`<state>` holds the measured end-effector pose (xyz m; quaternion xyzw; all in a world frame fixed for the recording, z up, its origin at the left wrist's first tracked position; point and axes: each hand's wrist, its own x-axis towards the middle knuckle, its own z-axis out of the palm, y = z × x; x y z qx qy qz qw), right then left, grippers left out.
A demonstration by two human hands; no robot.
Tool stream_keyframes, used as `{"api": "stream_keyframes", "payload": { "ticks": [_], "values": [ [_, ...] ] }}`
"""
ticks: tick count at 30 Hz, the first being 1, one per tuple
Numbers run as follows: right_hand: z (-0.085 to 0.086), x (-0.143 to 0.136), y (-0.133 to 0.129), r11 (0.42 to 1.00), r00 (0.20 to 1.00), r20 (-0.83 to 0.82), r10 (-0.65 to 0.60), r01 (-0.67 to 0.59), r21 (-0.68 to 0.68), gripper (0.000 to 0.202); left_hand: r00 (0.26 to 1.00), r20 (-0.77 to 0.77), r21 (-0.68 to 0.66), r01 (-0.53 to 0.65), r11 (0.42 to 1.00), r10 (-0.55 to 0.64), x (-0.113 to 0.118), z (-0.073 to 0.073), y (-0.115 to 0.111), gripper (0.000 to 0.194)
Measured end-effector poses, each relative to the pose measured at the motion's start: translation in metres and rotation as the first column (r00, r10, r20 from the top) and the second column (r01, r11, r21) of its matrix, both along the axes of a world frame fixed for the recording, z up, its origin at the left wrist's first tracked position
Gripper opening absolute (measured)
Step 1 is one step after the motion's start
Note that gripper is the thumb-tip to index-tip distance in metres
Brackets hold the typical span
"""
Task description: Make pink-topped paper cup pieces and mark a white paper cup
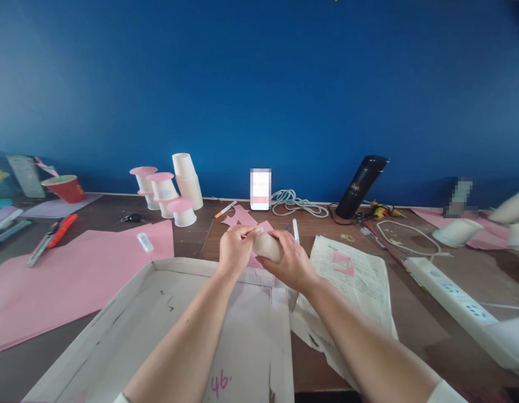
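Left hand [237,250] pinched, right hand [293,262] gripping cup [268,247]

A plain blue wall [259,84] filled the whole upper half of the view, its colour deep and even in the middle. Light fell softly on it, paler and hazier toward the upper left and dimmer in the upper right corner. A brown table [414,330] stood lengthwise below the wall, with a thin pale strip [226,199] along the back. The tabletop looked greyer on the left, redder toward the middle.
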<state>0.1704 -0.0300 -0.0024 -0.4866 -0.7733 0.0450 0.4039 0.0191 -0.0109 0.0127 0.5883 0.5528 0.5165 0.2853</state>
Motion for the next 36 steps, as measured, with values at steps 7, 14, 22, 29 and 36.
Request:
{"api": "stream_keyframes", "payload": {
  "ticks": [7,14,22,29,36],
  "values": [
    [0.0,0.001,0.001,0.998,1.0,0.021,-0.019,0.02,-0.056,0.04,0.996,-0.087,0.031,0.024,0.999,-0.021,0.002,-0.004,0.0,0.017],
    [-0.001,0.002,0.002,0.997,0.999,0.034,0.001,0.001,-0.071,0.041,0.992,-0.084,-0.002,0.092,0.996,-0.092,0.002,-0.002,-0.001,0.02],
    [-0.008,0.005,0.005,0.999,0.997,0.063,0.035,-0.033,-0.03,0.043,0.972,-0.106,-0.123,0.196,0.973,-0.209,-0.008,0.0,0.003,0.027],
    [-0.011,0.004,0.005,0.999,0.997,0.062,0.043,-0.045,0.024,0.045,0.955,-0.196,-0.138,0.196,0.971,-0.221,-0.01,0.003,0.002,0.029],
    [-0.01,0.004,0.002,0.999,0.995,0.086,0.05,-0.051,0.014,0.043,0.952,-0.14,-0.166,0.248,0.954,-0.272,-0.015,0.002,0.006,0.03]
  ]
}}
